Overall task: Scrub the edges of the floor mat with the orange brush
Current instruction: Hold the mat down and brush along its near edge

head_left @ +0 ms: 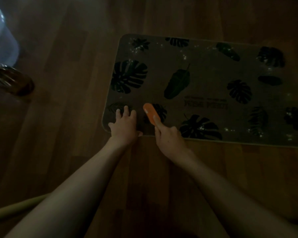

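In dim light, your left hand [124, 122] lies flat with fingers spread on the near left corner of the leaf-patterned floor mat [205, 79], which lies on the wooden floor [67, 134]. Just to its right, your right hand [168, 136] grips the orange brush [150, 114], fingers curled round its handle, the brush head resting on the mat just inside its near edge.

A translucent plastic container [0, 38] sits at ten o'clock on the wooden floor [72, 69], a brown glass jar [14, 81] just beside it.
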Tool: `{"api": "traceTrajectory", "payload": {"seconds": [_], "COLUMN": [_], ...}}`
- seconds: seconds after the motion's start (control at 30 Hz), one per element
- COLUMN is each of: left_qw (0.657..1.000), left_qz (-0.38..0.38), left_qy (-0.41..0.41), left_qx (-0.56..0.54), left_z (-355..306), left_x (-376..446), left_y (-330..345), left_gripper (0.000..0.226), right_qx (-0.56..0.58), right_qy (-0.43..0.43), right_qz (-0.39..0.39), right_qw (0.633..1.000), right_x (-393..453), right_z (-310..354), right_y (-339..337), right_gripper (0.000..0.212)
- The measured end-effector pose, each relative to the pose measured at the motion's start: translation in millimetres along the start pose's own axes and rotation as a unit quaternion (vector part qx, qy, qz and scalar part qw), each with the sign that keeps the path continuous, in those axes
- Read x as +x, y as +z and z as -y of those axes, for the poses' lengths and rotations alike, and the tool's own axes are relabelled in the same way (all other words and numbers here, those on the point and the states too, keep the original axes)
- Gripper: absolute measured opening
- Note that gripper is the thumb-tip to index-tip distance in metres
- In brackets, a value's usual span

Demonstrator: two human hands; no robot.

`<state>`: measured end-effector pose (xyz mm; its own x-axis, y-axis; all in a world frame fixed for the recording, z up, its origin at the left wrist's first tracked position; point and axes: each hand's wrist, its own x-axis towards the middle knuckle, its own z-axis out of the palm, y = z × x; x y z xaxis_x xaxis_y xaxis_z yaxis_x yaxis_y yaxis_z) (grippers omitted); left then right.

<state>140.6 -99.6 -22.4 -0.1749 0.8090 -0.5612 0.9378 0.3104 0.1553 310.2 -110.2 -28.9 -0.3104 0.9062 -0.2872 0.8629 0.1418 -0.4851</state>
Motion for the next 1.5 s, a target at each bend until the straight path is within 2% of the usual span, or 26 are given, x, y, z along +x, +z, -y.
{"api": "traceTrajectory", "payload": {"seconds": [0.1,0.2,0.4,0.5,0.6,0.7,0.77,0.87,0.93,1.0,1.13,1.2,1.3,1.43,1.5], "left_qw": [1.0,1.0,1.0,0.999,0.997,0.998,0.998,0.998,0.998,0.997,0.998,0.997,0.997,0.999,0.999], "left_qz": [0.01,0.009,0.002,-0.018,-0.03,-0.018,-0.015,-0.017,-0.027,-0.037,-0.049,-0.063,-0.073,-0.049,-0.048], "left_qy": [-0.004,-0.007,-0.017,0.03,0.052,0.054,0.054,0.056,0.061,0.067,0.046,0.04,0.036,0.017,0.012], "left_qx": [-0.009,-0.015,-0.02,-0.022,-0.039,-0.025,-0.011,-0.002,0.011,0.023,0.02,0.014,0.001,0.006,-0.002], "left_z": [-1,2,-1,-6,-10,-14,-16,-16,-13,-12,-15,-14,-12,-16,-18], "left_x": [2,3,1,-4,-5,-4,-4,-3,-4,-4,-4,-3,-1,-2,-3], "left_y": [-1,-1,3,6,13,16,13,15,17,20,18,19,22,20,19], "left_gripper": [0.095,0.095,0.094,0.092,0.094,0.103,0.104,0.104,0.104,0.105,0.106,0.099,0.097,0.115,0.117], "right_qx": [-0.017,-0.03,-0.027,-0.02,-0.018,-0.074,-0.07,-0.064,-0.056,-0.016,0.04,0.038,0.025,-0.059,-0.064], "right_qy": [0.02,0.028,0.016,0.007,0.0,0.035,0.067,0.126,0.143,0.134,0.114,0.092,0.066,0.018,0.031], "right_qz": [-0.013,0.007,0.009,0.02,0.014,0.023,0.011,-0.04,-0.065,-0.063,0.016,0.029,0.044,0.042,0.052], "right_qw": [1.0,0.999,0.999,1.0,1.0,0.996,0.995,0.989,0.986,0.989,0.992,0.995,0.997,0.997,0.996], "right_x": [28,41,10,-20,-15,-1,-2,-14,-18,-15,-8,-4,-1,-14,-22], "right_z": [3,8,7,9,11,2,-21,-66,-71,-49,14,28,29,-2,-23], "right_y": [-6,-9,-8,2,1,-8,-16,-34,-38,-32,-4,6,7,-4,-10], "right_gripper": [0.054,0.057,0.056,0.056,0.053,0.052,0.053,0.058,0.056,0.056,0.072,0.068,0.062,0.062,0.062]}}
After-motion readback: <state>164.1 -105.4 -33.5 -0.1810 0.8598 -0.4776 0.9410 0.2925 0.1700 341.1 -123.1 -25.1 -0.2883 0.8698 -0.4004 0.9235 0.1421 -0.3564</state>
